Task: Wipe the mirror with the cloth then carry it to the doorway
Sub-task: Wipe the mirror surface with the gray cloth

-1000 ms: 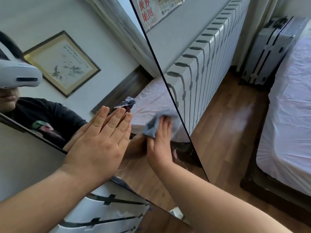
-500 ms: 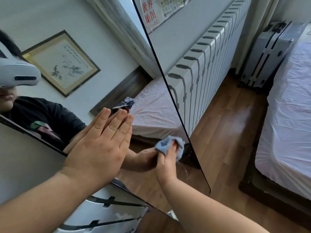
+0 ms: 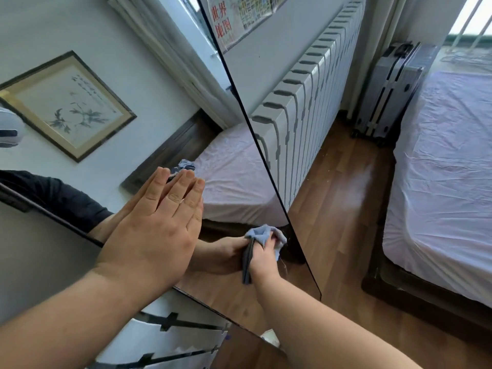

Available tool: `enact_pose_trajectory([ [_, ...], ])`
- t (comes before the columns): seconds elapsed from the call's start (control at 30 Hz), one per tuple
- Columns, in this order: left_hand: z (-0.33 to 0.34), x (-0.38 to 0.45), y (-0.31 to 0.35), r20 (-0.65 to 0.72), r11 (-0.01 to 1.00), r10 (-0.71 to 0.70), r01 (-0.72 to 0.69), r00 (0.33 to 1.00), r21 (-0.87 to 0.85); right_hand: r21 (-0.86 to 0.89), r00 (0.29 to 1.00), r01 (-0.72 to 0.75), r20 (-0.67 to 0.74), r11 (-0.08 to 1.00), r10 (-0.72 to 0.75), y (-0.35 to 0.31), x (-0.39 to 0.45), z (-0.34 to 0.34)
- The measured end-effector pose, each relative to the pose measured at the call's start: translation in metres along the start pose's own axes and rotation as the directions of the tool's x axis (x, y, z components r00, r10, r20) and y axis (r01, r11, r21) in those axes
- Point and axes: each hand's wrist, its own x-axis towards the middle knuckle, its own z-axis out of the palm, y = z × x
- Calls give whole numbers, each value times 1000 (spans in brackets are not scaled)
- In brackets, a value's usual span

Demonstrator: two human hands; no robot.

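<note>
Against the wall, leaning: mirror [image 3: 149,75], frameless, tilted, its dark right edge running diagonally down to the wood floor [image 3: 343,209].
Cloth: blue-grey cloth [image 3: 262,234], bunched, pressed to the glass near the mirror's lower right edge.
Right hand: right hand [image 3: 262,255], fingers curled closed around the cloth, one strip of fabric hanging below the fist.
Left hand: left hand [image 3: 157,227], fingers straight and together, flat on the glass left of the cloth, gripping nothing.
Reflection: framed picture, dark sleeve, bed corner, both hands.
Right of mirror: white radiator [image 3: 308,102] just behind the edge; grey suitcase [image 3: 391,91] upright beyond it.
Far right: bed [image 3: 447,169] with pale sheet.
Above radiator: wall poster [image 3: 239,17] with red characters.
</note>
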Motion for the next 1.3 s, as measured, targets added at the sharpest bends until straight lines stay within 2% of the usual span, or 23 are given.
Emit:
enact_pose_trajectory([
  [0.07, -1, 0, 2, 11, 999, -8, 8, 1000, 32, 18, 1000, 18, -1, 1000, -18, -3, -7, 6],
  [0.13, -6, 0, 4, 63, 996, -11, 5, 998, 90, -63, 990, 142, 4, 988, -142, -34, -30, 11],
  [0.23, -18, 3, 6, 219, 991, -10, -21, 976, 134, -169, 929, 368, 106, 914, -354, -71, -60, 12],
  [0.3, -25, 5, 8, 277, 988, -11, -33, 961, 154, -158, 907, 414, 150, 896, -393, -84, -73, 7],
  [0.4, -24, 7, 9, 277, 982, -24, -29, 961, 187, -53, 948, 276, 181, 960, -262, -100, -82, -3],
  [0.47, -22, 6, 12, 266, 977, -25, -32, 964, 209, 90, 978, 71, 190, 993, -88, -110, -83, -8],
  [0.53, -18, 2, 18, 217, 982, -15, -26, 976, 185, 227, 979, -96, 195, 969, 51, -116, -78, -13],
  [0.6, -8, -5, 28, 151, 986, 21, -45, 988, 163, 306, 978, -106, 203, 946, 44, -116, -73, -21],
  [0.7, 9, -21, 52, 82, 985, 88, -99, 993, 145, 422, 956, -274, 214, 864, 199, -100, -72, -38],
  [0.8, 18, -39, 74, 82, 987, 106, -115, 991, 113, 468, 968, -221, 215, 856, 132, -82, -77, -69],
  [0.87, 25, -49, 81, 64, 986, 141, -146, 988, 80, 512, 954, -289, 220, 809, 202, -70, -77, -87],
  [1.0, 39, -55, 78, -38, 985, 150, -146, 988, 88, 476, 978, -163, 191, 864, 80, -48, -73, -94],
  [1.13, 56, -56, 82, -154, 986, 137, -118, 979, 121, 464, 978, 25, 174, 886, -119, -25, -58, -78],
  [1.23, 65, -59, 81, -198, 978, 158, -126, 967, 167, 365, 924, 274, 156, 890, -349, -2, -48, -62],
  [1.3, 71, -60, 79, -195, 965, 216, -179, 957, 192, 283, 854, 441, 160, 852, -495, 23, -39, -52],
])
